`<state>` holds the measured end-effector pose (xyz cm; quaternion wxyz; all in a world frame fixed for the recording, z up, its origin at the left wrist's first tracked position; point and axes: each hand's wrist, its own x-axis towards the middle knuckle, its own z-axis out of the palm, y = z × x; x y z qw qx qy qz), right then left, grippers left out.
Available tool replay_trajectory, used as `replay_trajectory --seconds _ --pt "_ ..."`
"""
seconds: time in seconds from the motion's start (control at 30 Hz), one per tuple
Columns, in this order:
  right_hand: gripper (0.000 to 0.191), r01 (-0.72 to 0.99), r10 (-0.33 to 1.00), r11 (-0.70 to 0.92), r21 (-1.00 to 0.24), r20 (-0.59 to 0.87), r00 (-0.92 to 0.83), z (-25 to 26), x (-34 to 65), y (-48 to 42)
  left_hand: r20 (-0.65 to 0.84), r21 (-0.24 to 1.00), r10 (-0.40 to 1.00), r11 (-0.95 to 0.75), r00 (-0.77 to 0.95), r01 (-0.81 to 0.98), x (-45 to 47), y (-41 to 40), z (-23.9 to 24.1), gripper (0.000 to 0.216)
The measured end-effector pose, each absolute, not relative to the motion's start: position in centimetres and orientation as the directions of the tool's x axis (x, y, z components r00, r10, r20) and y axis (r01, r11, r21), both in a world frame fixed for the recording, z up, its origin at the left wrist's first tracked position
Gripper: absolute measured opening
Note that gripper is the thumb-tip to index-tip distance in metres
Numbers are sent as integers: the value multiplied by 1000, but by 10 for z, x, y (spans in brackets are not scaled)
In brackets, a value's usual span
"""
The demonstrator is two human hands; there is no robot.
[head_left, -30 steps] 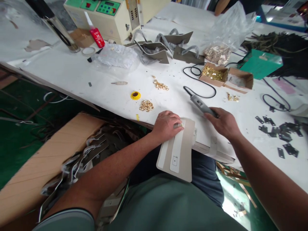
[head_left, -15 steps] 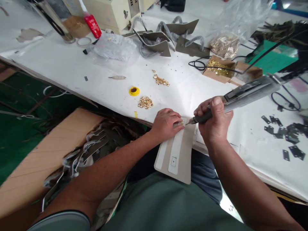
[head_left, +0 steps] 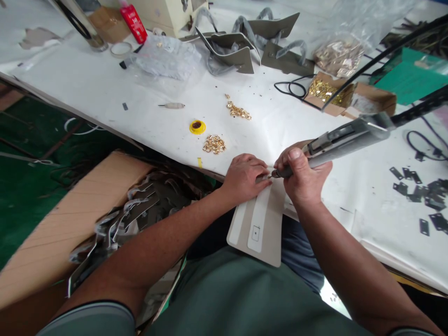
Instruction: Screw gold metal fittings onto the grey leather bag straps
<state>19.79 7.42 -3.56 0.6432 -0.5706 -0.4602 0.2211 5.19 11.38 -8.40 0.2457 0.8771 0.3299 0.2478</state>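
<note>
My right hand (head_left: 306, 179) is wrapped round a grey electric screwdriver (head_left: 350, 140), its cable running off to the upper right. The bit points left and meets the upper end of a flat beige panel (head_left: 269, 233), close to my left fingertips. My left hand (head_left: 247, 177) is closed on that end of the panel, thumb and fingers pinching around a small fitting that they largely hide. Two pale strips run down the panel, and one carries a small drawn rectangle. The panel's lower end lies over my lap.
Gold-coloured rings (head_left: 214, 144), more gold hardware (head_left: 238, 111), a yellow dish (head_left: 197, 127) and a thin hand tool (head_left: 171, 106) lie on the white table. Dark metal plates (head_left: 434, 193) are at right. Wrapped-handle pieces (head_left: 238, 53) stand behind; a carton (head_left: 84, 200) of similar pieces is at left.
The screwdriver and my right hand have moved left and slightly down, bringing the bit in against the fitting at my left fingers. My left hand keeps its hold; the camera view has shifted a little.
</note>
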Motion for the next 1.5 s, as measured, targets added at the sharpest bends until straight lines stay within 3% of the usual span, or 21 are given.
replay_trajectory --seconds 0.7,1.23,1.4,1.5 --pt "43 273 887 241 -931 326 327 -48 205 79 249 588 710 -651 659 480 53 113 -83 16" --pt "40 217 909 177 -960 244 338 -42 199 78 247 551 703 -668 667 501 51 111 -81 19" --pt "50 145 957 116 -983 150 249 -33 192 79 297 528 722 -669 625 523 50 109 -77 23" --pt "57 68 965 173 -982 183 190 -26 186 84 323 542 730 -664 603 514 50 111 -77 29"
